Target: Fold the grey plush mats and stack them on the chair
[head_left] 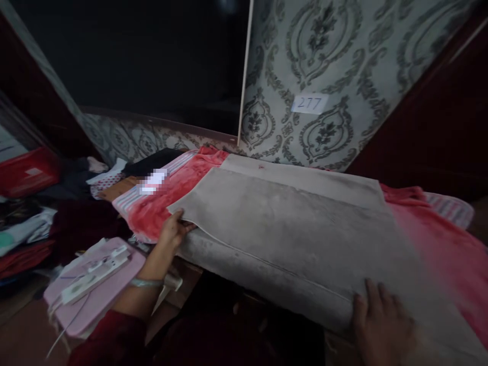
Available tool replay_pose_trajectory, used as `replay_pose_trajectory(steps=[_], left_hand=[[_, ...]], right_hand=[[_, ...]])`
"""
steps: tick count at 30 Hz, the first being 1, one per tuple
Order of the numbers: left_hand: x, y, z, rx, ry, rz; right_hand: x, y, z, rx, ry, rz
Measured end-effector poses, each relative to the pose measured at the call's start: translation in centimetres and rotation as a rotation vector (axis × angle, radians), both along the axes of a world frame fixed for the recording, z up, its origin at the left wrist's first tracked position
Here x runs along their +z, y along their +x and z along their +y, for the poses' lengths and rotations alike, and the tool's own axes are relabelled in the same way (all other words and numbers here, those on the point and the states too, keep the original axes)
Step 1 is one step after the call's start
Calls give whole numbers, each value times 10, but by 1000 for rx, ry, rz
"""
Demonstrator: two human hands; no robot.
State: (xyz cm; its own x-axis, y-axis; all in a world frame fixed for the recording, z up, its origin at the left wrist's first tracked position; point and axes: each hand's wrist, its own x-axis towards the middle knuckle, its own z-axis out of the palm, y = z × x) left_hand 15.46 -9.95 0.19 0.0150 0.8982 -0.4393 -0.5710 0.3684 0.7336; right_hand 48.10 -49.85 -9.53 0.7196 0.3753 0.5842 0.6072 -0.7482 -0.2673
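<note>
A mottled grey fabric piece (pixel 290 229) with a paler band along its far side lies spread across a coral-red plush blanket (pixel 152 216). The left hand (pixel 173 233) pinches its left corner; the right hand (pixel 383 320) rests on its near edge, blurred — whether gripping, I cannot tell.

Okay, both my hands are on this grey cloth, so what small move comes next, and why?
I'd probably draw the corner gently outward with your left hand, your right hand steadying the other end: the near edge of the grey cloth curves beside the left hand, then runs straighter toward the right.
</note>
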Motion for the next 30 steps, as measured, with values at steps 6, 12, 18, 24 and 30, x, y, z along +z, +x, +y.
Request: replay_pose_trajectory(steps=[6,12,18,24,30], left_hand=[[6,9,18,-9,150,50],[38,34,18,-70,278,65],[93,124,-2,-442,638,342],[72,220,-112,-984,1279,889],[7,225,-187,-1072,1466,1109]], right_hand=[[-1,0,1,-13,0,-27],[-1,7,-1,-2,-18,23],[0,16,-4,-2,-48,121],[-1,13,-3,3,-67,133],[7,23,-5,91,74,180]])
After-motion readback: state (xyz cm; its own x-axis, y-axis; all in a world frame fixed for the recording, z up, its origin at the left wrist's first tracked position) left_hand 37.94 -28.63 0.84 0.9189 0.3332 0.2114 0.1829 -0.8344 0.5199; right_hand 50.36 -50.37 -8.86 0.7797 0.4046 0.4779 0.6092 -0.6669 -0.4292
